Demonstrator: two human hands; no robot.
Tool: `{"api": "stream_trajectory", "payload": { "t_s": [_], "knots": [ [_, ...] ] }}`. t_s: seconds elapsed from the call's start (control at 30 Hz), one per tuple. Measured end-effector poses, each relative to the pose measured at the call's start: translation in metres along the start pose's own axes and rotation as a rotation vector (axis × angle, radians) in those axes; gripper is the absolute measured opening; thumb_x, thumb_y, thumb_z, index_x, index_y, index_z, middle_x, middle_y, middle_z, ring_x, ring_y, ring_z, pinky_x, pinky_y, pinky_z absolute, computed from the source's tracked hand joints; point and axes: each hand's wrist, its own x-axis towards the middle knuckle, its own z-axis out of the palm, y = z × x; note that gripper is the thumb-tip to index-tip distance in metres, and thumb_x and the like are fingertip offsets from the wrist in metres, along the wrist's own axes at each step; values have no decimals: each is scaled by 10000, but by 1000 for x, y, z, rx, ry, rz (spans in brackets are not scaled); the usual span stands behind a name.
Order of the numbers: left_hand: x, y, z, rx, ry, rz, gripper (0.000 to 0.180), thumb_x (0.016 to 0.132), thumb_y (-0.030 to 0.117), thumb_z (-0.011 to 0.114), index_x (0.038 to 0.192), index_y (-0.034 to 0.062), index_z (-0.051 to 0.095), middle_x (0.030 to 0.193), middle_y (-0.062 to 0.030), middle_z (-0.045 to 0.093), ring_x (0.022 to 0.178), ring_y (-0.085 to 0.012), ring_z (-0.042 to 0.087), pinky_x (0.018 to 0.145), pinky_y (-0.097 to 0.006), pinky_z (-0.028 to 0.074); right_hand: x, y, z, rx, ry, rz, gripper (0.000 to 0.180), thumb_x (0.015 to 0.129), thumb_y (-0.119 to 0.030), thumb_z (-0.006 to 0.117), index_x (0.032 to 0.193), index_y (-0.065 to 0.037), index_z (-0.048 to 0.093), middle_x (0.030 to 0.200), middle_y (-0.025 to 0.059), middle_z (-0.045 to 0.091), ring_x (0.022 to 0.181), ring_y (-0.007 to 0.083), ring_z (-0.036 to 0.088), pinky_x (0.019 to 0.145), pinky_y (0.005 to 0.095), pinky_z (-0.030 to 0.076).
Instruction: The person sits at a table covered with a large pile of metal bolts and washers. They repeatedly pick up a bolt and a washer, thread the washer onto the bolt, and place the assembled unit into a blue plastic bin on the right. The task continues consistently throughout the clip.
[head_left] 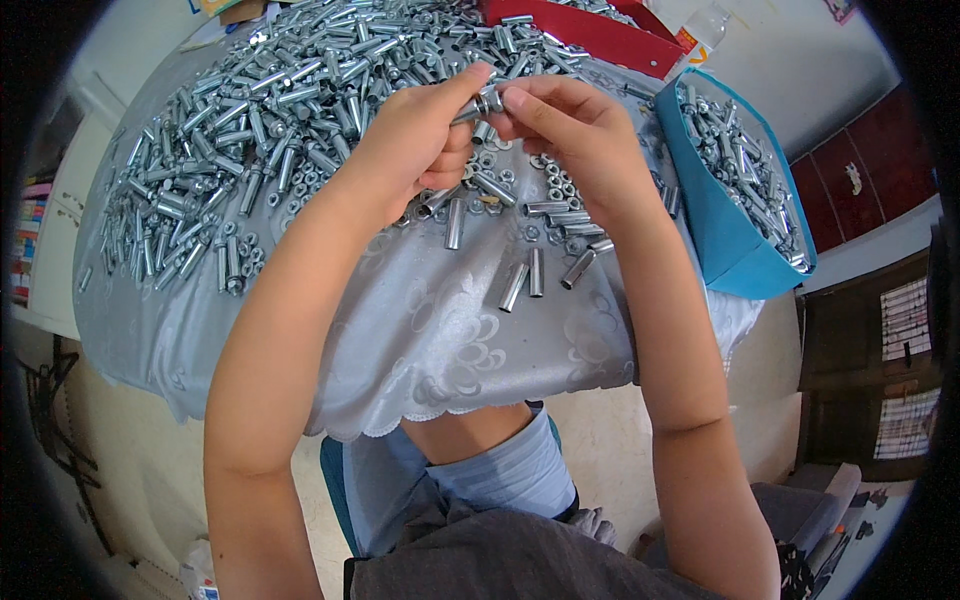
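Left hand (pixel 415 140) is curled round one end of a shiny silver cylindrical metal fastener (pixel 487 104), right hand (pixel 585 130) pinching the other end between thumb and fingertips, up above the silvery-grey satiny patterned tablecloth (pixel 415 320). Probably light but solid, totally stiff, hard to break. Smooth metal's likely slippery, so I'd fist the barrel and pinch the tip.

Bolts (pixel 299 96) are heaped at the left and rear of the surface (pixel 400 340). Nuts (pixel 554 181) are scattered before the heap, tubes (pixel 455 225) nearer the front edge. A filled bin (pixel 720 235) is placed at right; a box (pixel 590 36) at rear, left of a bottle (pixel 704 28).
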Motion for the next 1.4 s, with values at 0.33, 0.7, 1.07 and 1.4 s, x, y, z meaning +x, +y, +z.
{"api": "stream_trajectory", "payload": {
  "t_s": [0.33,0.7,1.07,1.4],
  "knots": [
    [0,1,0,-46,54,20,305,878,390,480,733,121,471,466,93,199,367,-28,175,338,-197,147,3,8,1,-280,6,-307,202,752,-107,670,919,0,630,736,14,602,639,50,510,590,185,419],
    [1,1,1,0,84,61,299,868,386,502,779,102,476,470,98,221,367,-19,187,337,-189,152,-1,7,3,-420,39,-257,194,751,-196,674,817,-23,616,624,-5,514,575,60,431,515,213,378],
    [2,-3,1,32,75,51,301,863,383,511,769,100,469,469,101,238,368,-12,189,338,-180,153,-3,4,1,-604,45,-374,234,731,-175,684,894,-25,609,671,28,545,590,102,486,571,239,425],
    [0,-2,2,66,91,60,316,842,402,537,745,114,453,482,99,248,370,-9,196,335,-178,150,1,9,-5,-632,-6,-519,237,740,-211,672,855,-25,579,676,53,561,576,133,506,547,260,428]
  ]
}}
